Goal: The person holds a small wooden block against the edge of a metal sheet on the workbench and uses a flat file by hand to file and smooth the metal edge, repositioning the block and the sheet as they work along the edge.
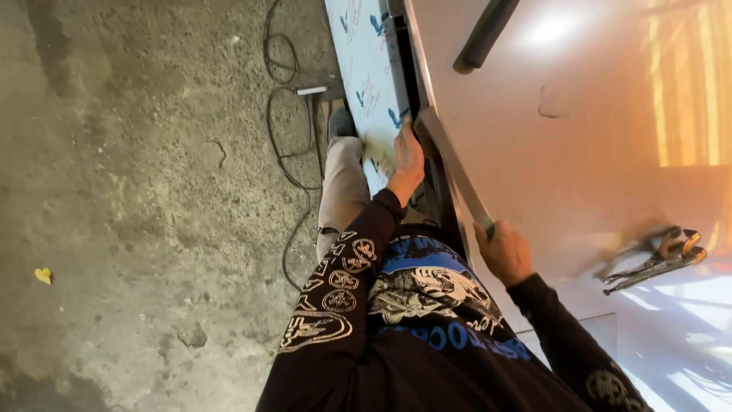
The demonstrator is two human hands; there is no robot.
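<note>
Grey metal strip (455, 168) is lying along the edge of the white tabletop (579, 114), the right hand (503, 250) closing around its near end. The left hand (408, 156) is pressing, fingers curled, on its far end beside the film-covered panel (366, 69), while locking pliers (656, 263) are lying well apart near the tabletop's right edge

The left hand (408, 156) is pressed on the film-covered panel (366, 76) that hangs down the side of the bench, and the right hand (503, 252) grips the near end of a flat metal bar (454, 164) along the edge. Between the two hands the bar itself blocks the way. On the shiny sheet-metal top (579, 152) there is wide open room, but locking pliers (659, 259) lie to the right and a dark tube (484, 34) lies at the far end. On the concrete floor (130, 191), a black cable (293, 122) runs in loops beside the person's leg (343, 183).
</note>
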